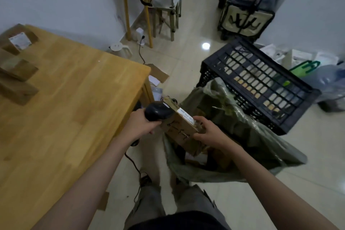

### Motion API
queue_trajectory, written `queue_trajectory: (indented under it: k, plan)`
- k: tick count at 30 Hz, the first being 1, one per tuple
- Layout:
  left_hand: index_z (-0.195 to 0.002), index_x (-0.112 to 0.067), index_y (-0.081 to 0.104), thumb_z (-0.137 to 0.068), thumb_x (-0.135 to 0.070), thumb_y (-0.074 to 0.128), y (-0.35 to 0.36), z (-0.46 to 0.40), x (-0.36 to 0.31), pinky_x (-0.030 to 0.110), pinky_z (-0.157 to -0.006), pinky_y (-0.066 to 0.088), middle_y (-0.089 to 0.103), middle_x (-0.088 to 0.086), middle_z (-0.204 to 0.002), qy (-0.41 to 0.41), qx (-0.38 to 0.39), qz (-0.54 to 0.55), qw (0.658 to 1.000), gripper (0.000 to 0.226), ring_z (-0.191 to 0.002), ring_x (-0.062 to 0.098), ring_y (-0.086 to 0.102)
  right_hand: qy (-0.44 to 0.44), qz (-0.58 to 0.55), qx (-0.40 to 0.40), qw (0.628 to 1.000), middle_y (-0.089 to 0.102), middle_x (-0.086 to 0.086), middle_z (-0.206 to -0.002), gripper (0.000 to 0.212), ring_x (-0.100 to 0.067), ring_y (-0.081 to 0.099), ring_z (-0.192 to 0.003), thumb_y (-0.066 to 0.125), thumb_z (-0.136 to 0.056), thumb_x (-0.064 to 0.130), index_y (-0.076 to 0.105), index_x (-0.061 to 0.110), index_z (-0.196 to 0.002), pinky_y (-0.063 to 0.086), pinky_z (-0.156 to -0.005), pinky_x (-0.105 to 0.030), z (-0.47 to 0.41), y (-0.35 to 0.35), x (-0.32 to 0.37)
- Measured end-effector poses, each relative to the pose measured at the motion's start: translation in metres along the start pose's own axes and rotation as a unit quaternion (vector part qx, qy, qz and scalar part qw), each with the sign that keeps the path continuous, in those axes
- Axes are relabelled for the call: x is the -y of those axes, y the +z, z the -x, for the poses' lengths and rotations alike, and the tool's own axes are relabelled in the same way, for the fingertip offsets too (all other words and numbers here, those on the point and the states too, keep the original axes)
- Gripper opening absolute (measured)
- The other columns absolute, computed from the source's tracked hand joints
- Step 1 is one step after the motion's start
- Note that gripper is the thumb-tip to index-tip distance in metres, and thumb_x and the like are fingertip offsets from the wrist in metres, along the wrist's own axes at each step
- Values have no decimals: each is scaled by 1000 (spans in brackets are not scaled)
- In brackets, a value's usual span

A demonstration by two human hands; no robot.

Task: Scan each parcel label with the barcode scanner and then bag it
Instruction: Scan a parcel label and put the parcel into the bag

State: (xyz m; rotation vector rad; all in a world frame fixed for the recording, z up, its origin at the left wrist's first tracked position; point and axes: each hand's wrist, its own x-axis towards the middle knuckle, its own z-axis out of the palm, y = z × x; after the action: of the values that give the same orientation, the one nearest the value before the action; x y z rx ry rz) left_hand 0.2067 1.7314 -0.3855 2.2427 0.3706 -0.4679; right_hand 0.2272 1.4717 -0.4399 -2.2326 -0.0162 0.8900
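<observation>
Brown cardboard makes up the parcel [180, 129], a flat box held above the open mouth of a grey-green plastic sack [242, 132] on the tiled floor [186, 46]. Its long axis runs from near right to far left, and the far end carries a white label [184, 115] along its edge. The right hand [209, 132] grips the parcel's near right end, fingers curled over the edge. The left hand [141, 126] is wrapped round the handle of a black barcode scanner [158, 112], whose head points right, touching or just over the parcel's far left corner. Left of the hands stands a wooden table [74, 89] with more cardboard parcels [16, 73] at its far left. A black slatted crate [257, 82] sits behind the sack.
</observation>
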Motion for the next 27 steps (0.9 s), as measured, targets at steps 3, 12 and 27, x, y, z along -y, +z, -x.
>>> queue_trajectory:
  k: [3, 12, 27]
  plan:
    - [-90, -14, 69, -83, -25, 75, 42, -2, -10, 33, -70, 59, 73, 4, -63, -1, 32, -8, 999, 14, -59, 12, 70, 44, -8, 23, 999, 45, -5, -129, 66, -23, 56, -111, 70, -87, 28, 36, 30, -144, 59, -89, -41, 11, -12, -41]
    - [-98, -24, 67, -83, -21, 75, 134, -19, -12, 30, -56, 57, 72, -5, -73, -21, 149, -10, 989, 17, -57, 16, 71, 181, -37, 9, 983, 41, -9, -134, 63, -29, 57, -109, 71, -89, 31, 36, 25, -141, 63, -71, -40, 12, -2, -137]
    - [-95, -18, 65, -85, -22, 74, 196, -113, 38, 16, -48, 45, 65, -6, -53, -61, 192, -84, 976, 14, -47, 4, 65, 62, 247, -196, 947, 29, 0, -151, 84, -30, 28, -141, 68, -86, 2, 26, 35, -152, 50, -96, -52, -103, 25, -163]
